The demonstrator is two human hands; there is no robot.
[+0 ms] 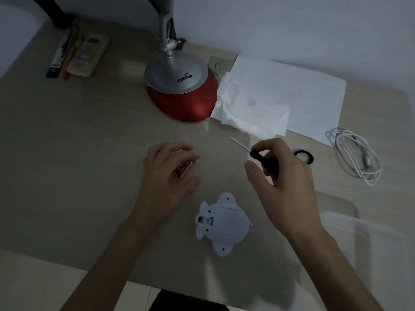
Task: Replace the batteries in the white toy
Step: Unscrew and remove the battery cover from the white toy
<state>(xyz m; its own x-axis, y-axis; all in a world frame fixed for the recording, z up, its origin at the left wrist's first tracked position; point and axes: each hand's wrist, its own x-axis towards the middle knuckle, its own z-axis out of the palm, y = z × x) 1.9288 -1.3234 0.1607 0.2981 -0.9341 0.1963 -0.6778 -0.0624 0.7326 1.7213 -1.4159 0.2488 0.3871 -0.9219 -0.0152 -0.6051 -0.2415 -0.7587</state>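
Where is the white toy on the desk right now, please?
In the head view the white toy lies underside up near the desk's front edge, untouched, between the two forearms, below the left hand and the right hand.

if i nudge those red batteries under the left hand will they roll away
Probably: the red batteries look cylindrical and lie on their sides on the smooth table. The left hand hovering over them would likely stop them. They seem stiff and small.

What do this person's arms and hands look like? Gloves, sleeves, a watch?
Both are bare. The left hand and right hand wear no gloves, and no rings, watch or bracelet show. Both forearms are uncovered right down to the frame's bottom edge, so no sleeves are in view.
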